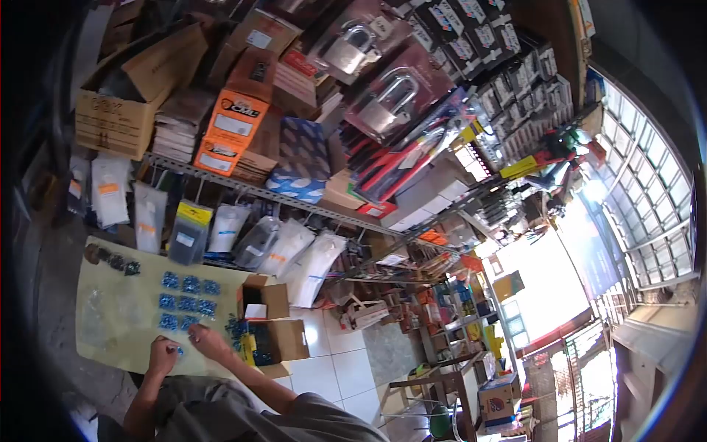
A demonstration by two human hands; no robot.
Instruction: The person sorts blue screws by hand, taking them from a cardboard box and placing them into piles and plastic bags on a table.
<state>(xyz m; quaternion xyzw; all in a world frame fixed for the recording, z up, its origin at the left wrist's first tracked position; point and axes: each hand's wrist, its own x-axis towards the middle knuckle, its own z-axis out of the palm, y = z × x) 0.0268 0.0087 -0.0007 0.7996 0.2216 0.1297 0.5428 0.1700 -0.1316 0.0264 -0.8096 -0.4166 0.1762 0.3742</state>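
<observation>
Small packs of blue pieces (188, 303) lie in rows on a pale yellow tabletop (125, 324). What the pieces are is too small to tell. My left hand (163, 353) is closed at the table's near edge, beside a small blue bit (180, 352). Just to its right, my right hand (208, 343) has its fingers pressed together below the lowest row of packs. I cannot make out what either hand holds. An open cardboard box (276, 300) to the right contains more blue pieces and a yellow item (249, 346).
Dark packs (118, 261) lie at the table's far left. Plastic bags (317, 265) hang from a shelf edge (221, 179) behind it. Above are orange boxes (233, 121) and packaged padlocks (383, 107). White floor tiles (339, 376) show at right, near a wooden stool (442, 383).
</observation>
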